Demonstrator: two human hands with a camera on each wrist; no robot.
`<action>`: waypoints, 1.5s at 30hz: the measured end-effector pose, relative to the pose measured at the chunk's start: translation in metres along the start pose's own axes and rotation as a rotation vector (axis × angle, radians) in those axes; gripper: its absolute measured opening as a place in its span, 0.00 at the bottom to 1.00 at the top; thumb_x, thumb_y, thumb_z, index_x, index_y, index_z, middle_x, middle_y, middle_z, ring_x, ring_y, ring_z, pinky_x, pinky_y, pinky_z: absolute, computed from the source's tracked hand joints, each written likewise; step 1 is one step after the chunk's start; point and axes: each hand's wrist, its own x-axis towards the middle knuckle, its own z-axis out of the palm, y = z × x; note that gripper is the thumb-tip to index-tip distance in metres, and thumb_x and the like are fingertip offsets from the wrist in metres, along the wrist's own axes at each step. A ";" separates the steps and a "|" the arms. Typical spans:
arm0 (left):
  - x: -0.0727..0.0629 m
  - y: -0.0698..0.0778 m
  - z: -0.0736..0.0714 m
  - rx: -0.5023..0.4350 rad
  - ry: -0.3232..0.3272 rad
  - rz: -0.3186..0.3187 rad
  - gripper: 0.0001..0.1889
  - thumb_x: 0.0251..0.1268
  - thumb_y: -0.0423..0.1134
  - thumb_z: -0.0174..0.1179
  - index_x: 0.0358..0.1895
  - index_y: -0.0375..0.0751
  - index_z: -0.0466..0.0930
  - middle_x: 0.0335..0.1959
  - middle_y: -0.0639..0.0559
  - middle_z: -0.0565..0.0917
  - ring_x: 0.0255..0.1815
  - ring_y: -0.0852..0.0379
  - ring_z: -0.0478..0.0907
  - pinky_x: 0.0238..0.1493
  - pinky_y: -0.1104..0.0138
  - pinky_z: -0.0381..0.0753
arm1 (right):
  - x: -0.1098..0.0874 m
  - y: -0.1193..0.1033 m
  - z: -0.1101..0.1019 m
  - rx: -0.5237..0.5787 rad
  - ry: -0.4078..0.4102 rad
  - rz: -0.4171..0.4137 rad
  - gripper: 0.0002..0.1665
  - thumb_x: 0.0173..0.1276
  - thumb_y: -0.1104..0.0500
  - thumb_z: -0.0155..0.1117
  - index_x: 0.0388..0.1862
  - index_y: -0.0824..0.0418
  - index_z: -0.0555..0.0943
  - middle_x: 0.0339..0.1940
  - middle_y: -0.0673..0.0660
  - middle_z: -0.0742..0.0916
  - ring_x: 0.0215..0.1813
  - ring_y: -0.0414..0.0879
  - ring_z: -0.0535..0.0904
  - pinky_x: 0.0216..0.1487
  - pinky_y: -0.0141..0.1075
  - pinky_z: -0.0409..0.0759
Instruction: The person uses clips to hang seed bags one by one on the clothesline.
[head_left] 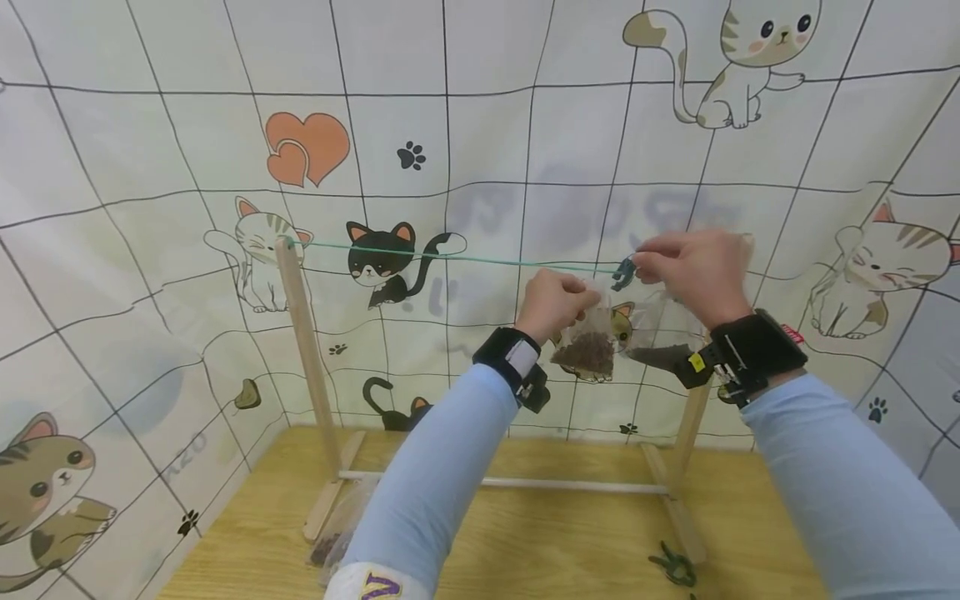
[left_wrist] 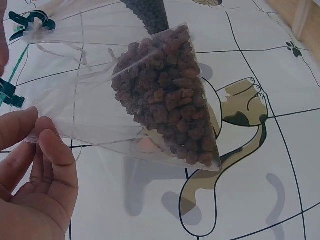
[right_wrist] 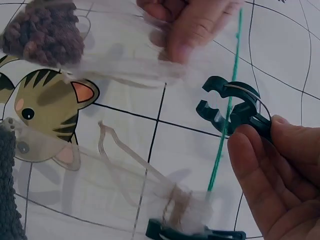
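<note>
A pale cloth backdrop (head_left: 487,142), printed with cats, hearts and a dark grid, rises behind a wood-grain table (head_left: 525,542). On the table stands a wooden frame with a left post (head_left: 307,350), a right post (head_left: 693,429) and a white rod (head_left: 570,484) low between them; a green string (head_left: 450,257) runs from the top of the left post toward your right hand (head_left: 701,271). Your left hand (head_left: 553,304) pinches the top of a clear bag (head_left: 588,354) between thumb and fingers; the bag hangs just below the string, with brown lumps gathered at its bottom. Your right hand holds a dark green clip (head_left: 624,273) between thumb and fingers, its jaws spread apart at the string, near the top of the bag; whether they go around the string, you cannot tell. Beside this bag, to its right in the head view, hangs a second bag (head_left: 660,354) with dark contents, its gathered neck caught in another clip (right_wrist: 195,234) at the string. On the table, further bags (head_left: 337,533) lie by the left foot of the frame, partly hidden by your left sleeve (head_left: 427,475), and a loose clip (head_left: 677,567) lies near the right foot.
</note>
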 end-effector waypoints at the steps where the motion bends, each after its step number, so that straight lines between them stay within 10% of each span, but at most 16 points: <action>1: 0.000 0.001 -0.001 -0.012 -0.005 0.000 0.10 0.71 0.42 0.68 0.41 0.39 0.92 0.22 0.52 0.84 0.22 0.59 0.76 0.20 0.70 0.69 | 0.001 -0.001 0.001 -0.004 -0.019 0.006 0.17 0.75 0.53 0.67 0.53 0.65 0.88 0.38 0.64 0.92 0.28 0.24 0.81 0.30 0.27 0.68; 9: -0.002 0.005 -0.003 -0.058 -0.038 0.041 0.14 0.76 0.44 0.63 0.44 0.36 0.91 0.23 0.52 0.82 0.25 0.59 0.75 0.24 0.69 0.72 | 0.007 -0.009 0.005 0.019 -0.123 0.049 0.18 0.77 0.56 0.65 0.56 0.68 0.86 0.41 0.66 0.91 0.42 0.55 0.91 0.39 0.33 0.76; 21: -0.004 0.002 -0.003 -0.139 -0.009 0.080 0.10 0.75 0.40 0.63 0.48 0.39 0.90 0.29 0.51 0.86 0.28 0.57 0.82 0.28 0.68 0.80 | 0.012 -0.012 0.009 -0.001 -0.260 0.078 0.25 0.78 0.51 0.63 0.62 0.69 0.83 0.39 0.63 0.92 0.48 0.60 0.89 0.60 0.62 0.76; 30: -0.006 -0.001 -0.004 -0.133 -0.030 0.066 0.12 0.77 0.39 0.61 0.53 0.38 0.88 0.43 0.38 0.89 0.33 0.53 0.84 0.37 0.63 0.85 | 0.013 -0.012 0.005 -0.015 -0.361 0.089 0.39 0.75 0.42 0.64 0.70 0.72 0.74 0.42 0.64 0.92 0.51 0.62 0.88 0.61 0.65 0.74; 45: -0.018 -0.019 -0.010 -0.022 -0.174 0.056 0.17 0.79 0.41 0.58 0.62 0.38 0.83 0.45 0.47 0.88 0.37 0.55 0.85 0.40 0.66 0.84 | 0.005 -0.018 -0.002 -0.036 -0.510 0.063 0.36 0.77 0.47 0.64 0.69 0.74 0.73 0.47 0.67 0.90 0.44 0.55 0.90 0.60 0.64 0.77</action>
